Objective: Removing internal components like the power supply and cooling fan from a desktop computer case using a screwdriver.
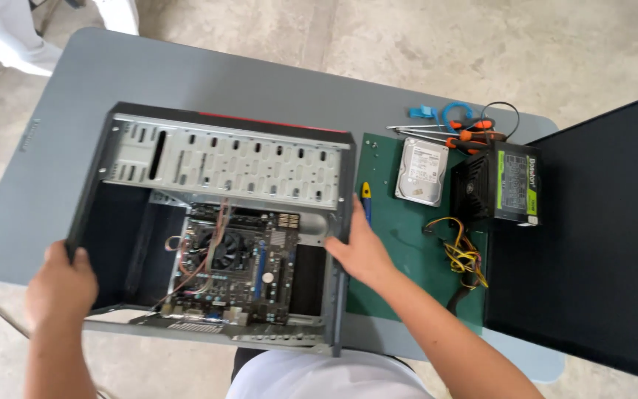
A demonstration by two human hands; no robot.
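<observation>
Right now both hands grip an open desktop computer case that lies on its side on a grey table, its side panel off and its inside facing up. The left hand has its fingers curled around the case's left wall near the front corner, and the right hand clamps the right wall, fingers hooked over the edge into the case and thumb outside. Inside sits a motherboard with a fan cooler and loose thin wires running across it. To the right, on a green mat, lie a blue-and-yellow-handled tool, a hard drive, a power supply with its yellow and black cable bundle, and orange-handled tools. Judging by the two-sided grip, the case is being shifted or steadied; any further move calls for keeping both walls held evenly and the wires clear of the edges.
</observation>
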